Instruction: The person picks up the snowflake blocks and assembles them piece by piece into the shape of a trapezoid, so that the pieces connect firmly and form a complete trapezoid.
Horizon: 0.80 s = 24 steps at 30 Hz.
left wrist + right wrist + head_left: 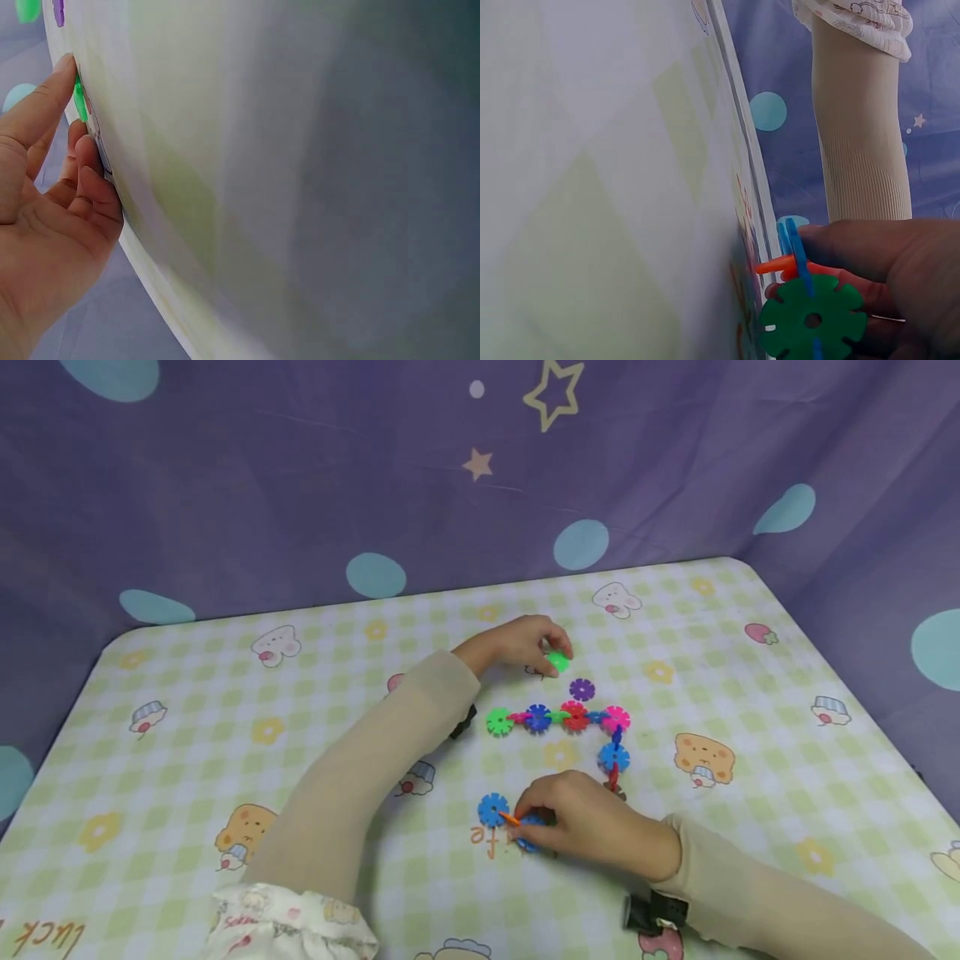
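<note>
My left hand (527,643) is at the far middle of the table, thumb and fingers on either side of a bright green notched building disc (557,662). In the left wrist view this green disc (80,100) appears edge-on between the fingertips, close over the cloth. Nearer the front, my right hand (592,822) pinches a chain of interlocking discs beside an orange disc (510,818). That orange disc sits between a light blue disc (493,810) and a blue one (529,833) partly under the fingers. A dark green disc (814,319) of the chain shows in the right wrist view.
An L-shaped row of joined discs runs from a green disc (499,722) to a pink disc (617,719), then down past a blue disc (614,757) towards the right hand. A loose purple disc (582,690) lies behind it. A checked cloth (180,760) covers the table.
</note>
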Motion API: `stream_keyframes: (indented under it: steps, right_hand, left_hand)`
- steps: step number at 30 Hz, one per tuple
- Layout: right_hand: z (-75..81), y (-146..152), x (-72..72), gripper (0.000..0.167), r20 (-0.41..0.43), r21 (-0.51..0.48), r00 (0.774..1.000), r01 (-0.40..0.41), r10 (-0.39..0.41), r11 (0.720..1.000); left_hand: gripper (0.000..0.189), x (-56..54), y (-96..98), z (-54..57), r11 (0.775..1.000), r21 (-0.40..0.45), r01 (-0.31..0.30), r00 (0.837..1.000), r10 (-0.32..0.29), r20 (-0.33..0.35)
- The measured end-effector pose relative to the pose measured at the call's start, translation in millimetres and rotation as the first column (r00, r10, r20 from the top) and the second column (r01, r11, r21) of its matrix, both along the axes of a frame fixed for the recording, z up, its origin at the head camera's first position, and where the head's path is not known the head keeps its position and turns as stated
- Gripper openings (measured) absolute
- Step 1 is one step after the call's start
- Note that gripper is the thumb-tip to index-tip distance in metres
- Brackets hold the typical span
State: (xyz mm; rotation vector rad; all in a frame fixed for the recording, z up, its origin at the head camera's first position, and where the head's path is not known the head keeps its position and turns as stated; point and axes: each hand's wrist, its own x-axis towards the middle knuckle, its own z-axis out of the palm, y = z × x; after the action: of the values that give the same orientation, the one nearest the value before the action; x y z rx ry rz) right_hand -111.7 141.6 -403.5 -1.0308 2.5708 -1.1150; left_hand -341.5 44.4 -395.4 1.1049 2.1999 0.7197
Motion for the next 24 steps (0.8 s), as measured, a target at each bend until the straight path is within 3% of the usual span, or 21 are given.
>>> stream_keyframes:
  steps: [6, 14, 24]
  right_hand:
    - [1.1, -0.2, -1.1, 0.007, 0.018, 0.025, 1.0, 0.012, -0.013, 1.0]
    - [0.9, -0.5, -1.7, 0.006, -0.064, 0.068, 0.996, 0.069, -0.065, 0.995]
    - [0.9, 0.3, -3.4, 0.005, -0.067, 0.078, 0.994, 0.092, -0.086, 0.993]
  left_hand:
    - [0.024, 1.3, -0.3, 1.3, 0.999, -0.018, -0.042, 0.999, 0.042, 0.013]
    - [0.021, 3.5, -1.4, 1.2, 0.994, -0.029, -0.106, 0.994, 0.106, 0.012]
    - [0.022, 4.7, -12.1, 4.8, 0.975, -0.066, -0.212, 0.976, 0.208, -0.062]
